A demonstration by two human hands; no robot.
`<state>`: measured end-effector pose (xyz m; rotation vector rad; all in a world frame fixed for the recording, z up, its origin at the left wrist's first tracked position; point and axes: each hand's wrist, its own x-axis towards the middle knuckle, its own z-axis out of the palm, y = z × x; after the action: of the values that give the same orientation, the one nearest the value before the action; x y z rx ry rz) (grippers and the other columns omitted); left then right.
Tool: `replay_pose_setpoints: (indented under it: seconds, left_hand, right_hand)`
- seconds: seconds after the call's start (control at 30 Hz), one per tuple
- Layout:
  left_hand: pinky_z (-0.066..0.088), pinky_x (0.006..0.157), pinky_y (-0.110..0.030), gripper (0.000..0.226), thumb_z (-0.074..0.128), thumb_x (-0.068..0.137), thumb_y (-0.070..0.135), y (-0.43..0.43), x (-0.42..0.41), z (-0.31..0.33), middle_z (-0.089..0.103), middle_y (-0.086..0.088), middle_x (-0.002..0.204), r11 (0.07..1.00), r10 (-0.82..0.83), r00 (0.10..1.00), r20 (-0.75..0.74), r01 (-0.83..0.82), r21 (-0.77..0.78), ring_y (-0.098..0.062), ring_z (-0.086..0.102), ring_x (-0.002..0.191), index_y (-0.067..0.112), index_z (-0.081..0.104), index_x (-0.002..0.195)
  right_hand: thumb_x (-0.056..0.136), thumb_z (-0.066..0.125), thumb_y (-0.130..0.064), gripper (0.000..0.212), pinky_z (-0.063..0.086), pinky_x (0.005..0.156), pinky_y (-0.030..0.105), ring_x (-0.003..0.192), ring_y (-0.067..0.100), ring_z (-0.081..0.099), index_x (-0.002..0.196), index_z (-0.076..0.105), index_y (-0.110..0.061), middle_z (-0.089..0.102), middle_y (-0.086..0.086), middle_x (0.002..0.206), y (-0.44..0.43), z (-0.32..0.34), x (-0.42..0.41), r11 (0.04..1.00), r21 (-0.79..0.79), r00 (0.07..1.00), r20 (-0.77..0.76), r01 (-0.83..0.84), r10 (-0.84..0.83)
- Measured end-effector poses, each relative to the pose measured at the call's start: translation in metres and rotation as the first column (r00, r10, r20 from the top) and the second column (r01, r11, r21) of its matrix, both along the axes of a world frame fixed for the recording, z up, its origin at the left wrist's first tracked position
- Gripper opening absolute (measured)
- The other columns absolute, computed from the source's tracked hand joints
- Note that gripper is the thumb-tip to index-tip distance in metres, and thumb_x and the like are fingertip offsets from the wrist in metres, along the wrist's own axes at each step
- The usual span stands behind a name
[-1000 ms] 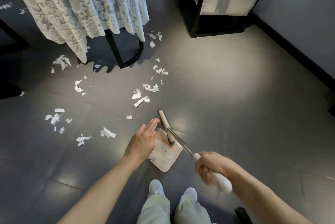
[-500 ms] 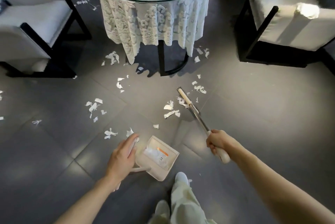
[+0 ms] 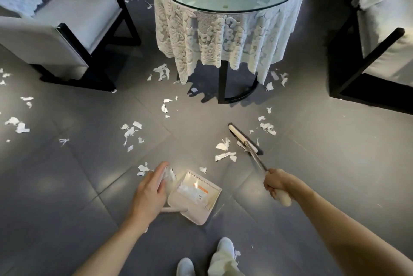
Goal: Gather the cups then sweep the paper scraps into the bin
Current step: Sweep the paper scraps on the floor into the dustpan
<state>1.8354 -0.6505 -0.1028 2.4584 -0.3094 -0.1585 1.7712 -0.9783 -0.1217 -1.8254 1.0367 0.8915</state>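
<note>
Torn white paper scraps [image 3: 224, 156] everywhere, strewn over the dark grey tiled floor [image 3: 89, 175] from the near middle out to the far left! Far centre stands the round glass-topped table [image 3: 223, 10] under white lace, with scraps round its black foot. There's a grey cushioned armchair [image 3: 73, 18] far left and a pale armchair [image 3: 384, 36] far right. Down on the tiles right of centre lies the long broom [image 3: 244, 139], cream head and steel shaft, scraps on both sides of it. The right hand [image 3: 276, 184] has its fingers wrapped tight round the white grip. Near centre, the cream plastic dustpan [image 3: 199, 215] sits flat, a few bits inside. The left hand [image 3: 149, 195] is just beside it, fingers curled round what looks like clear plastic cups [image 3: 167, 176], though they're blurred. Whether it also grips the pan's handle, can't tell.
</note>
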Motion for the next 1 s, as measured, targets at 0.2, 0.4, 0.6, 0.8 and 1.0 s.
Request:
replay_pose_setpoints:
  seconds: [0.2, 0.4, 0.6, 0.8, 1.0]
  left_hand:
    - [0.043, 0.087, -0.035, 0.043, 0.050, 0.094, 0.007, -0.031, 0.035, 0.002, 0.058, -0.011, 0.121, 1.000, -0.021, 0.997, -0.072, 0.022, 0.002, -0.031, 0.055, 0.109, 0.022, 0.049, 0.134]
    - [0.037, 0.075, -0.029, 0.042, 0.046, 0.095, 0.009, -0.042, 0.053, 0.001, 0.056, -0.013, 0.111, 0.993, -0.114, 0.992, -0.057, 0.112, -0.021, -0.029, 0.053, 0.093, 0.026, 0.046, 0.133]
    - [0.039, 0.075, -0.033, 0.038, 0.044, 0.096, 0.009, -0.008, 0.048, -0.001, 0.054, -0.011, 0.099, 0.952, -0.299, 0.951, -0.079, 0.291, -0.099, -0.032, 0.053, 0.093, 0.024, 0.047, 0.130]
    - [0.040, 0.082, -0.033, 0.037, 0.048, 0.094, 0.010, 0.044, 0.021, 0.004, 0.059, -0.012, 0.118, 0.823, -0.564, 0.824, -0.060, 0.554, -0.124, -0.032, 0.054, 0.104, 0.022, 0.049, 0.130]
    - [0.035, 0.080, -0.025, 0.038, 0.050, 0.094, 0.010, 0.060, -0.009, 0.007, 0.060, -0.008, 0.121, 0.687, -0.725, 0.688, -0.032, 0.718, -0.112, -0.029, 0.055, 0.106, 0.023, 0.051, 0.129]
  right_hand:
    - [0.080, 0.046, 0.003, 0.051, 0.045, 0.059, 0.028, 0.061, 0.021, 0.050, 0.131, 0.048, 0.001, 0.056, 0.010, 0.074, 0.034, 0.024, -0.010, 0.962, 0.062, 0.962, -0.042, -0.266, 0.268]
    - [0.084, 0.041, 0.004, 0.059, 0.032, 0.036, 0.015, 0.033, 0.010, 0.036, 0.142, 0.035, -0.008, 0.038, -0.001, 0.041, 0.074, 0.068, -0.045, 0.942, 0.319, 0.979, -0.137, -0.101, 0.151]
    - [0.080, 0.043, 0.004, 0.056, 0.031, 0.036, 0.015, 0.033, 0.011, 0.033, 0.134, 0.046, -0.012, 0.038, 0.001, 0.043, 0.137, 0.107, -0.115, 0.921, 0.332, 0.979, -0.084, 0.205, -0.187]
    - [0.082, 0.042, 0.005, 0.048, 0.029, 0.035, 0.016, 0.035, 0.009, 0.032, 0.110, 0.051, -0.034, 0.038, 0.002, 0.049, 0.213, 0.125, -0.188, 0.788, 0.340, 0.839, -0.002, 0.513, -0.545]
    - [0.084, 0.038, 0.008, 0.045, 0.027, 0.034, 0.011, 0.032, 0.008, 0.029, 0.112, 0.055, -0.023, 0.033, 0.001, 0.048, 0.258, 0.117, -0.247, 0.605, 0.355, 0.650, -0.011, 0.713, -0.759]
